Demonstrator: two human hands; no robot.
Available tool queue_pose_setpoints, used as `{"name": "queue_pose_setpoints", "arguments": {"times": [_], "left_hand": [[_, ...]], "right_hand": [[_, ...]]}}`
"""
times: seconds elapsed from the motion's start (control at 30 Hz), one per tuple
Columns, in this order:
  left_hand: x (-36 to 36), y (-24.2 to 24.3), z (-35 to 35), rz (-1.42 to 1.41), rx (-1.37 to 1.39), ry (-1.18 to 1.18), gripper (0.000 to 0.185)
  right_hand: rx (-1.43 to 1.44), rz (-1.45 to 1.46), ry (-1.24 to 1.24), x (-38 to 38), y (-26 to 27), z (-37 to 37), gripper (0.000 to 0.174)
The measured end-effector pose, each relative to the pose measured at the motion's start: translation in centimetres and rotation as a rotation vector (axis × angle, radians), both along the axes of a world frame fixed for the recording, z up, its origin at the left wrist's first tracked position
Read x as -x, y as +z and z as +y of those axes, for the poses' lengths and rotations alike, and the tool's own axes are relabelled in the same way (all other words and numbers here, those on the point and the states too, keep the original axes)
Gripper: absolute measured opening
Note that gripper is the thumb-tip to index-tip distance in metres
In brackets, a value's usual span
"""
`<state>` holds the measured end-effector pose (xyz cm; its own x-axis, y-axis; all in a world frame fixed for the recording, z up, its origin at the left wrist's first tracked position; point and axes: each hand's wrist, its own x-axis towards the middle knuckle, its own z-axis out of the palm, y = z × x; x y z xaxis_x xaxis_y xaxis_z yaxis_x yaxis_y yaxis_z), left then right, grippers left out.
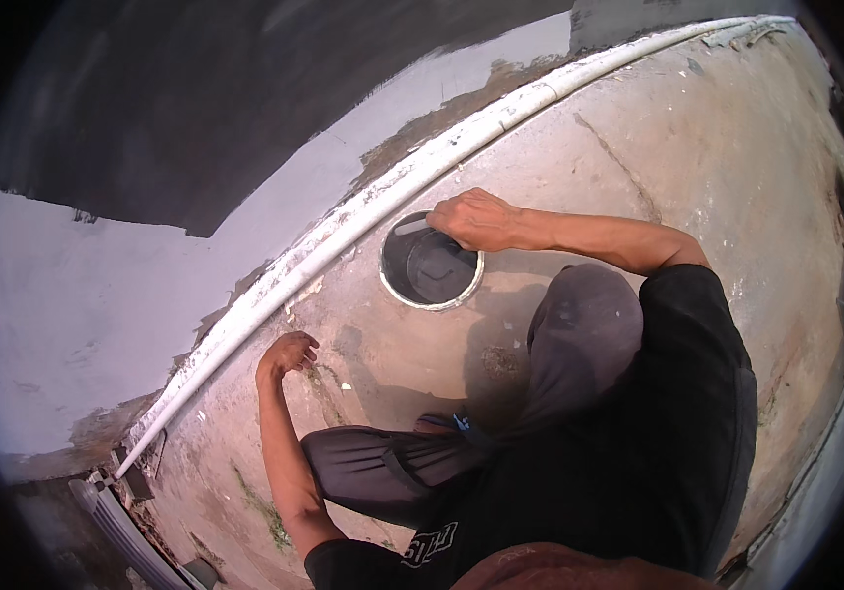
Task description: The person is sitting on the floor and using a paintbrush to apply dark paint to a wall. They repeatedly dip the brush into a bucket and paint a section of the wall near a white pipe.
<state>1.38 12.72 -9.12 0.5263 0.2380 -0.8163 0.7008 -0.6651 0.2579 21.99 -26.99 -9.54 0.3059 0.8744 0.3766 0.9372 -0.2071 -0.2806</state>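
A round bucket (pixel 431 304) with a pale rim and dark grey contents stands on the concrete ground. Over its upper right rim is my right hand (pixel 475 220), fingers curled down; what they grip, if anything, is hidden. A pale flat patch shows inside the bucket beside those fingertips, and I cannot tell whether it is an object or light on the bucket's wall. To the lower left of the bucket, my left hand (pixel 290 354) hangs above the ground near a long white pipe, fingers slightly bent and apart, holding nothing.
Along the wall's foot runs the white pipe (pixel 392 212). The wall is dark grey (pixel 149 110) above, with an uneven edge against a pale band (pixel 75 295). My bent knees flank the space below the bucket. A ridged grey object (pixel 123 535) lies at lower left; a crack crosses the ground.
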Motion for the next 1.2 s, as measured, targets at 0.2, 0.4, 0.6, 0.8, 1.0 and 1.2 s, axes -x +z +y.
{"name": "queue_pose_setpoints", "arguments": {"times": [0.2,0.4,0.6,0.8,1.0,1.2], "left_hand": [[1.0,-0.7,0.7,-0.017,0.025,-0.015,0.037],[0.3,-0.8,0.4,-0.01,0.012,-0.015,0.036],[0.7,-0.7,0.5,-0.014,-0.02,-0.012,0.038],[0.2,-1.2,0.6,-0.038,-0.002,-0.035,0.04],[0.8,-1.8,1.5,-0.029,0.006,-0.046,0.04],[0.3,-1.1,0.7,-0.02,0.005,-0.027,0.039]], "right_hand": [[0.054,-0.05,-0.079,1.2,-0.3,0.1,0.025],[0.119,-0.026,-0.145,1.8,1.2,0.1,0.018],[0.136,0.309,-0.22,2.1,4.0,0.1,0.014],[0.288,0.854,-0.172,2.0,4.3,0.5,0.021],[0.243,0.604,-0.106,0.8,4.4,-0.2,0.013],[0.095,0.034,-0.074,0.5,0.9,-0.3,0.01]]}}
